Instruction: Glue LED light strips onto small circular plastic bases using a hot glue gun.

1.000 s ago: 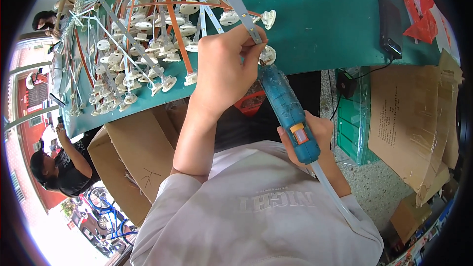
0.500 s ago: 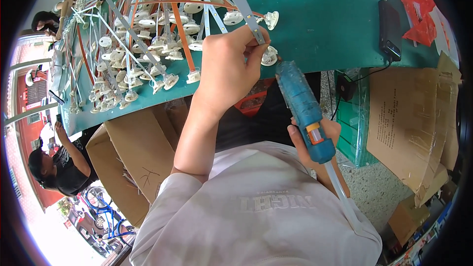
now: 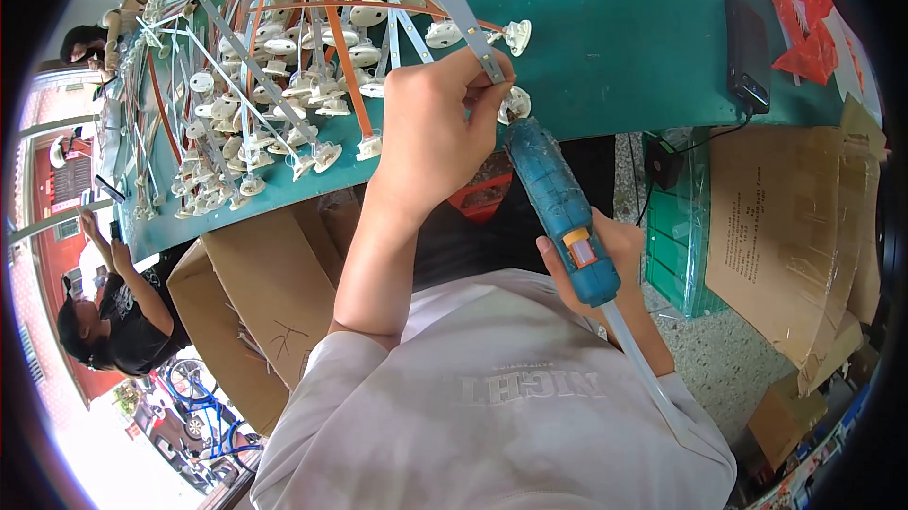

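Observation:
My left hand (image 3: 440,122) pinches the lower end of an LED strip (image 3: 461,14), a flat pale band dotted with small yellow chips. Just below those fingertips is a round white plastic base (image 3: 514,103), partly covered by the hand; whether it is joined to the strip I cannot tell. In my right hand (image 3: 610,255) is a blue, worn hot glue gun (image 3: 551,184), with a translucent glue stick (image 3: 643,354) trailing from its back. The gun's nozzle points up at the white base and lies close to it or touches it.
Many strips with white bases (image 3: 284,85) crowd the left of the green table (image 3: 605,47). A black power bank (image 3: 747,56) with a cable and a red plastic bag (image 3: 804,33) lie at right. Cardboard boxes (image 3: 776,236) stand below both sides. Another person (image 3: 123,311) is at far left.
My right hand has brought the glue gun left and slightly up, so its nozzle is now at the white base. The left hand has shifted barely left. The person at far left has raised an arm.

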Demonstrator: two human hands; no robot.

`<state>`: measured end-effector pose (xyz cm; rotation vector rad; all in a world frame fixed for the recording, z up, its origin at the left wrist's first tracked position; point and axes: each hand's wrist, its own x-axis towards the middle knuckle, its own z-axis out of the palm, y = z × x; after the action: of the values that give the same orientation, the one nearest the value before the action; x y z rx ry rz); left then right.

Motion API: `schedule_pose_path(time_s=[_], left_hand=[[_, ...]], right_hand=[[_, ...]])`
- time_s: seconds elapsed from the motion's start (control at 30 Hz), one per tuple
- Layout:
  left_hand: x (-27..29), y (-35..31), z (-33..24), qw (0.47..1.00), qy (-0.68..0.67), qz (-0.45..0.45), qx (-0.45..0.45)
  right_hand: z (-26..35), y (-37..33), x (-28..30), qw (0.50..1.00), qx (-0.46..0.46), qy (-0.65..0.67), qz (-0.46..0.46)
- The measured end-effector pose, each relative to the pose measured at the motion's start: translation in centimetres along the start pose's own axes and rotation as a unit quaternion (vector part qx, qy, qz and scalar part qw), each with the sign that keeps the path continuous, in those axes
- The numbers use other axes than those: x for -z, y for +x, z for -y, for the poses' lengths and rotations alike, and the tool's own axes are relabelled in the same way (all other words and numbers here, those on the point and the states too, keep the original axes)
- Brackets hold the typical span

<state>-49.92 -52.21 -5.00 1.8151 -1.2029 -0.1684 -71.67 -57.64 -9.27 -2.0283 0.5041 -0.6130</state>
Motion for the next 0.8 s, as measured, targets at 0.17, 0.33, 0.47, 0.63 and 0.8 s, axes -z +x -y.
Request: schedule_pose_path(time_s=[0.17, 0.33, 0.47, 0.63, 0.8], left_hand=[[-0.15, 0.0, 0.26, 1.0, 0.005, -0.001, -0.005], [0.05, 0.03, 0.13, 1.0, 0.011, 0.002, -0.008], [0.11, -0.03, -0.02, 1.0, 0.004, 0.007, 0.0], [0.17, 0.03, 0.15, 1.0, 0.008, 0.002, -0.01], [0.15, 0.06, 0.11, 1.0, 0.006, 0.005, -0.006]], right_hand=[[0.17, -0.49, 0.05, 1.0, -0.011, -0.022, -0.009], [0.06, -0.52, 0.39, 0.999, -0.003, -0.03, 0.012], [-0.33, -0.48, 0.02, 1.0, -0.02, -0.019, 0.009], [0.11, 0.02, -0.07, 1.0, -0.005, -0.002, -0.014], [0.05, -0.05, -0.09, 1.0, -0.01, 0.0, -0.007]])
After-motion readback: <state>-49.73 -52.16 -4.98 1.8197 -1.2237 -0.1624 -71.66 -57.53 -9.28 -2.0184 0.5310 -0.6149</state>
